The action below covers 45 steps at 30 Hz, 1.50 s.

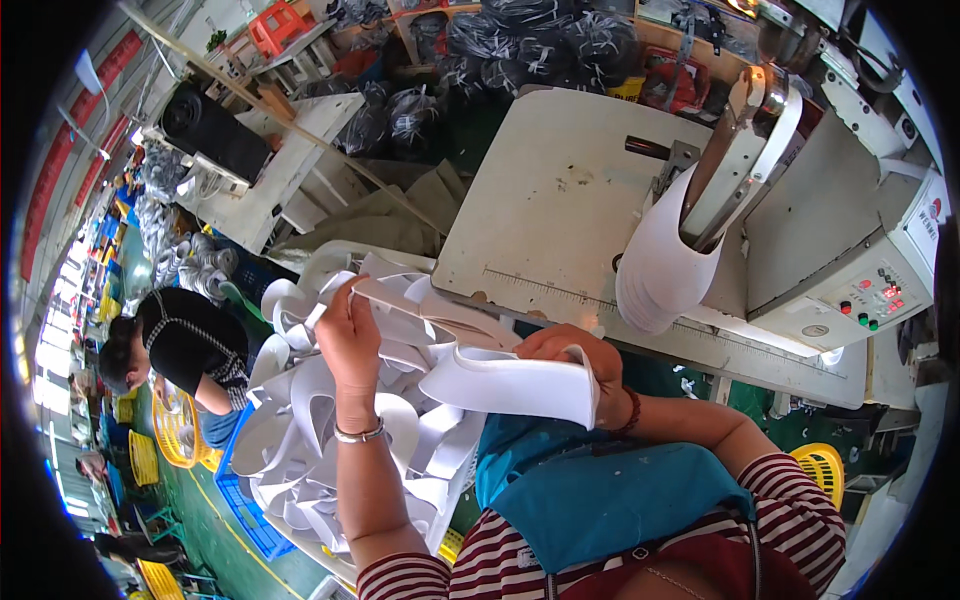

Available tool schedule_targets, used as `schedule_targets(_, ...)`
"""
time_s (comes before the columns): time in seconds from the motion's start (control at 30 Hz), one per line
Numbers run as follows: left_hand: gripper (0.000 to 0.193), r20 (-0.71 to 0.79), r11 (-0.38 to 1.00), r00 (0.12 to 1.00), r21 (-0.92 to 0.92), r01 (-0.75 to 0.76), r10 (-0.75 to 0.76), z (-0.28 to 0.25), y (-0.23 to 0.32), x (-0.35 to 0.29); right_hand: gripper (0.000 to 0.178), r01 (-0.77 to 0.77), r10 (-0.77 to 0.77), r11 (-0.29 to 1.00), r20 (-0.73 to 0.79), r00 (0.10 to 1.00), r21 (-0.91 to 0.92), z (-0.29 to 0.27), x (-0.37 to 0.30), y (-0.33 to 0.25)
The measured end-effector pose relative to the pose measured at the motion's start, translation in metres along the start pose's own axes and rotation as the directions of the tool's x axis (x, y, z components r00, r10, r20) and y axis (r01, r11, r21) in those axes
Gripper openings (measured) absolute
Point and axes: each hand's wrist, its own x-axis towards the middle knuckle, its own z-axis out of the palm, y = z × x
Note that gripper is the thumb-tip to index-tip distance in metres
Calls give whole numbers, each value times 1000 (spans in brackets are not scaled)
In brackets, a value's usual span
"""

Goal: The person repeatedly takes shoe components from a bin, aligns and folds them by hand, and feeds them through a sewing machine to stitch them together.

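Observation:
Between my hands is a bent white sheet piece, smooth and flexible, its broad face toward me. My right hand is closed round its right end. At the left, my left hand pinches the upper end of a pale strip that slants toward the right hand. Whether strip and sheet are one piece, I cannot tell. Below and behind my left hand lies a heap of similar curled white pieces. On the machine's arm, ahead and right, hangs a stack of curved white pieces.
A machine table with a ruler along its edge stands ahead. The machine's control box is at the right. A blue crate is beside the heap. Another person bends over yellow baskets at the left. Black bags lie behind.

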Motion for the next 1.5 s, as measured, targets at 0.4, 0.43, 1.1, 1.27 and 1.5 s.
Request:
schedule_targets(0.4,36,-47,973,978,125,-196,203,5,25,-33,22,-588,762,635,-279,584,501,8,15,69)
schedule_targets(0.43,37,43,983,985,67,-171,169,1,31,-39,22,-587,753,645,-278,596,490,11,16,74)
schedule_targets(1.1,13,264,910,875,-200,-362,406,42,-18,-70,19,-630,628,774,50,776,56,5,9,69)
schedule_targets(1.27,28,299,924,877,-193,-330,376,70,-18,-70,18,-300,324,944,203,924,-139,11,2,51)
schedule_targets(1.5,33,452,952,863,-290,-100,228,73,-32,-64,21,100,3,971,432,902,-216,7,-12,32)
